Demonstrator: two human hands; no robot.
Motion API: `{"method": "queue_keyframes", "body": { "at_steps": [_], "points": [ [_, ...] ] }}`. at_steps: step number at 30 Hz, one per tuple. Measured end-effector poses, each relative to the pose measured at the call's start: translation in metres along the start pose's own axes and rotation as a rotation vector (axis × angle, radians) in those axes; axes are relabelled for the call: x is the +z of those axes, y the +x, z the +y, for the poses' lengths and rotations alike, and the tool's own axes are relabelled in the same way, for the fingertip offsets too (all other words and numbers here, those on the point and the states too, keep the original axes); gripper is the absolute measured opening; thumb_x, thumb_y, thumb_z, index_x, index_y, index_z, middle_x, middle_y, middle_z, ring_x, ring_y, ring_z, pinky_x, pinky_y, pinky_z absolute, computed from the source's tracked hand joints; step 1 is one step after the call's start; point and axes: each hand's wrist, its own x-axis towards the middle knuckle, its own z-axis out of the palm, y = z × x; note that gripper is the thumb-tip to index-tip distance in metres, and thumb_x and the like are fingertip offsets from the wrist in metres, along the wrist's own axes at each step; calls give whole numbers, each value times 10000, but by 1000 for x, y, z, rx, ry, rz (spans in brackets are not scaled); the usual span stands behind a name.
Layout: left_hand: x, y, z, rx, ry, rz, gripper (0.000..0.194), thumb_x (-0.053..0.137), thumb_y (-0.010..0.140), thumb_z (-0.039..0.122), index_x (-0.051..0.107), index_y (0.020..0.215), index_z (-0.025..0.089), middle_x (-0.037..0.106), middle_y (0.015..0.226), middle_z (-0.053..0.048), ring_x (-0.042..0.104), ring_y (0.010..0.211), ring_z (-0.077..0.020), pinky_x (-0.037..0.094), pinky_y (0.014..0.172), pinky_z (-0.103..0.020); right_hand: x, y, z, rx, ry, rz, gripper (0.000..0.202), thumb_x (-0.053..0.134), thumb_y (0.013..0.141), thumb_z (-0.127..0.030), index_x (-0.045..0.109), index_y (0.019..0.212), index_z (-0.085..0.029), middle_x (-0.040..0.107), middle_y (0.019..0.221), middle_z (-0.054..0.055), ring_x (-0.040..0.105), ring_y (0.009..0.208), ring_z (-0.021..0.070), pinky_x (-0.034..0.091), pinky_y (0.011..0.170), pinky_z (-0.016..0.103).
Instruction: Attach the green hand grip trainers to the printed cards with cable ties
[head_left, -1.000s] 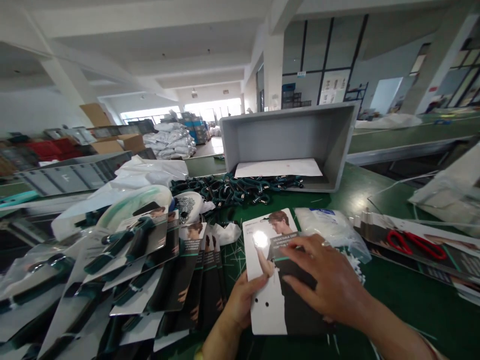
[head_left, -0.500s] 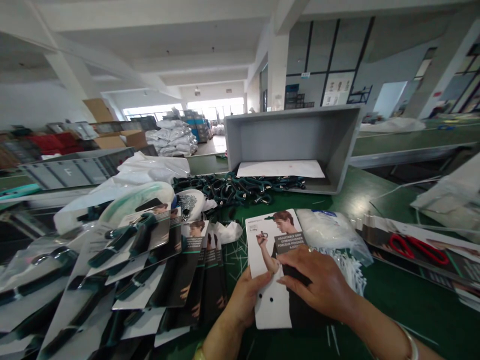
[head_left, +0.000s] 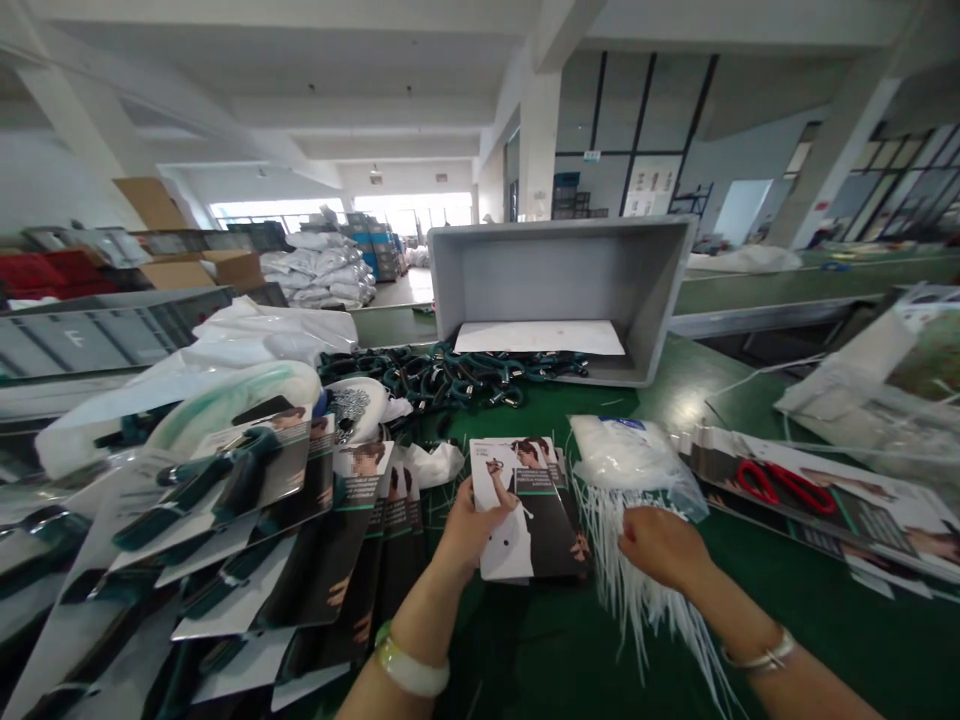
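Observation:
In my left hand (head_left: 466, 528) is a printed backing card (head_left: 501, 540) with a picture of an arm and two small holes in its white part. More dark cards (head_left: 551, 520) show right behind it; I cannot tell whether they are held too. My right hand (head_left: 664, 548) is closed at the loose bundle of white cable ties (head_left: 619, 590), its fingertips against them. What it pinches, if anything, is hidden. Left of my left hand lie cards with dark green hand grips (head_left: 251, 470) fixed on them, overlapping in a pile.
Loose hand grips (head_left: 450, 375) are heaped before a grey bin (head_left: 562, 270) tipped on its side. A white tub (head_left: 352, 405) holds small metal parts. Red-handled scissors (head_left: 784, 487) rest on cards at the right, beyond a plastic bag (head_left: 626, 455).
My right hand has left the card and moved right to the cable ties. The card in my left hand has shifted slightly left, and more cards show behind it. The view has turned a little.

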Motion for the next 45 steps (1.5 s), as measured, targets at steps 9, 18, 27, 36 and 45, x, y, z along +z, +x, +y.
{"method": "queue_keyframes", "body": {
  "at_steps": [9, 18, 27, 36, 45],
  "points": [
    [-32, -15, -13, 83, 251, 43, 586, 746, 503, 108, 598, 1067, 166, 647, 1012, -77, 615, 768, -203, 474, 631, -256, 8, 15, 21, 40, 205, -28, 180, 453, 711, -229, 608, 647, -163, 660, 706, 56, 602, 683, 183, 359, 573, 263],
    [-35, -16, -18, 131, 270, 43, 599, 747, 516, 149, 595, 1095, 160, 646, 1008, -88, 604, 812, -219, 462, 637, -253, 7, 8, 17, -66, 380, 104, 168, 436, 721, -276, 546, 630, -189, 631, 620, 20, 580, 616, 174, 366, 572, 279],
    [-37, -20, -17, 40, 112, 13, 576, 791, 498, 218, 602, 1034, 120, 670, 879, -79, 611, 719, -184, 467, 647, -267, -13, 7, 16, 170, 1090, 217, 446, 685, 577, -409, 601, 920, -137, 675, 704, 48, 592, 573, 171, 477, 606, 320],
    [-22, -51, 4, -186, 146, -143, 752, 724, 617, 275, 355, 1269, 206, 652, 835, -62, 620, 545, -158, 388, 412, -194, -42, -10, -17, 33, 1545, 199, 343, 768, 570, -356, 620, 808, -158, 587, 641, 15, 468, 493, 80, 193, 336, 147],
    [-28, -55, 14, -206, 14, -288, 777, 665, 662, 175, 275, 1330, 248, 646, 909, -74, 653, 602, -167, 427, 431, -179, -43, -16, -62, -126, 1642, 191, 274, 690, 687, -397, 522, 763, -193, 626, 759, 30, 552, 586, 114, 265, 328, 139]
  ]
}}
